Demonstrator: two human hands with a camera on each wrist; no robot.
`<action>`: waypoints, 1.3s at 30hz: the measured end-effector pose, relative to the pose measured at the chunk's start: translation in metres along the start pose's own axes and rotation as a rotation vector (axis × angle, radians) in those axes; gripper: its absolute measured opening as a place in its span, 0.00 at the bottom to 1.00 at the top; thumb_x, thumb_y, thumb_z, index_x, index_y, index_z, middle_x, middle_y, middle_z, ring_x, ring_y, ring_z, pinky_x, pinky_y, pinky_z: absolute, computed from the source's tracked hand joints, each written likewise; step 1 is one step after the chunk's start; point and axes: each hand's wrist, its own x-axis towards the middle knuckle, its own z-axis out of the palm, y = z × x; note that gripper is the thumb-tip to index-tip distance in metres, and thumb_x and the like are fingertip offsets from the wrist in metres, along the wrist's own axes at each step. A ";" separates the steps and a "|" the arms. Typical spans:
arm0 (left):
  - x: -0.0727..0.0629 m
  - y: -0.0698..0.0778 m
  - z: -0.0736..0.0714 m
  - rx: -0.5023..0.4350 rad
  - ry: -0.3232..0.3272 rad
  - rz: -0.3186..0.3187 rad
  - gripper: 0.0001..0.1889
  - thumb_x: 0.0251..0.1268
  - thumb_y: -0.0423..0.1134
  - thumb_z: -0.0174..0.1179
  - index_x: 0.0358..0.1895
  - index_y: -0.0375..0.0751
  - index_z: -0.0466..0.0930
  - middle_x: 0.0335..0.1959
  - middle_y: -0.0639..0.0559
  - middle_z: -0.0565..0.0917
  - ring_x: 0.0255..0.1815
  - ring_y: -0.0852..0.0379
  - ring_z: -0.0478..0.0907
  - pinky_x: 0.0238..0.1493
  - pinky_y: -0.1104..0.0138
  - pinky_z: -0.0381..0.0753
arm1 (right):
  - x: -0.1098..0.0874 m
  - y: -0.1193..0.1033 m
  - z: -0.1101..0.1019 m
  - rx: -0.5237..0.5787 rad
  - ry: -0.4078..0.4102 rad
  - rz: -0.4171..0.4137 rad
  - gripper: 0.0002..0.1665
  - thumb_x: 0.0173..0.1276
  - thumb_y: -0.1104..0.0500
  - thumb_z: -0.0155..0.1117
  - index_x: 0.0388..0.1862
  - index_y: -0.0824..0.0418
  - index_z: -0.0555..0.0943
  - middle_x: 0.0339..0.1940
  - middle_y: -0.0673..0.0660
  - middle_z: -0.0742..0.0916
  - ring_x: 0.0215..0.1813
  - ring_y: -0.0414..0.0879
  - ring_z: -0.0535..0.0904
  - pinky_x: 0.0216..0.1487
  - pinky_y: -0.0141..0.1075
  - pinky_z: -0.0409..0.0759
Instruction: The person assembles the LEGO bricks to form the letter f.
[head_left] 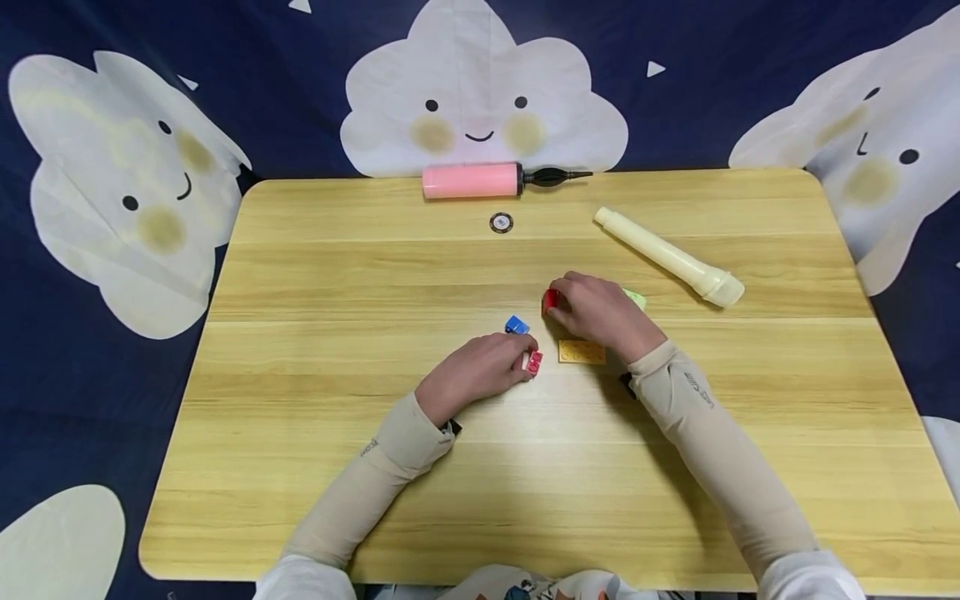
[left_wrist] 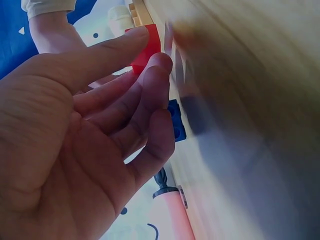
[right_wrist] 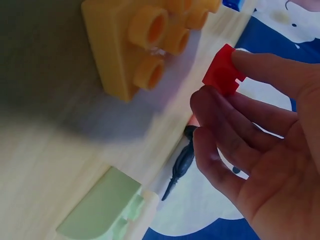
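Observation:
Between thumb and fingertips, my left hand (head_left: 480, 367) pinches a small pinkish-red toy brick (head_left: 534, 362), its studs showing in the head view. Farther from me, my right hand (head_left: 600, 312) pinches a red brick (head_left: 551, 300), also visible as a red brick (right_wrist: 222, 72) in the right wrist view. A blue brick (head_left: 517, 325) lies just beyond the left fingers. Below the right hand sits an orange brick (head_left: 582, 352) with its studs up. The light green brick (head_left: 635, 297) is partly hidden behind the right hand.
Along the table's far edge lies a pink hand pump (head_left: 472, 181) with a black nozzle. A round chip (head_left: 501, 222) is nearer. To the right rests a cream toy microphone (head_left: 667, 254). Dark blue cloth with clouds surrounds the wooden table (head_left: 315, 417) at its back and sides.

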 end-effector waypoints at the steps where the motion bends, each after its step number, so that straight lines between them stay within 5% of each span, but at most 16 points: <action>1: -0.001 0.000 0.000 -0.002 0.002 -0.002 0.13 0.72 0.42 0.61 0.53 0.41 0.79 0.38 0.54 0.81 0.36 0.59 0.76 0.42 0.67 0.76 | -0.002 0.000 -0.001 -0.002 0.010 0.000 0.11 0.69 0.58 0.67 0.43 0.65 0.83 0.33 0.58 0.81 0.31 0.50 0.77 0.35 0.45 0.79; 15: -0.007 0.007 0.010 -0.018 0.021 0.035 0.12 0.71 0.44 0.62 0.51 0.43 0.80 0.45 0.55 0.82 0.41 0.60 0.75 0.47 0.66 0.77 | -0.033 -0.020 -0.013 0.003 0.144 -0.080 0.10 0.59 0.57 0.69 0.33 0.62 0.80 0.27 0.53 0.77 0.24 0.45 0.71 0.26 0.39 0.73; 24: -0.016 0.003 0.013 -0.022 0.082 0.041 0.11 0.70 0.46 0.63 0.44 0.44 0.78 0.31 0.54 0.75 0.33 0.60 0.71 0.35 0.69 0.71 | -0.049 -0.038 -0.018 0.020 0.249 -0.198 0.12 0.57 0.56 0.70 0.34 0.63 0.81 0.26 0.53 0.79 0.23 0.43 0.70 0.24 0.35 0.72; 39: -0.032 0.007 0.022 -0.034 0.099 0.024 0.14 0.68 0.45 0.65 0.50 0.42 0.79 0.32 0.54 0.75 0.35 0.61 0.70 0.37 0.68 0.70 | -0.076 -0.056 -0.002 0.025 0.243 -0.280 0.12 0.55 0.58 0.73 0.34 0.64 0.82 0.24 0.50 0.76 0.23 0.40 0.67 0.25 0.33 0.72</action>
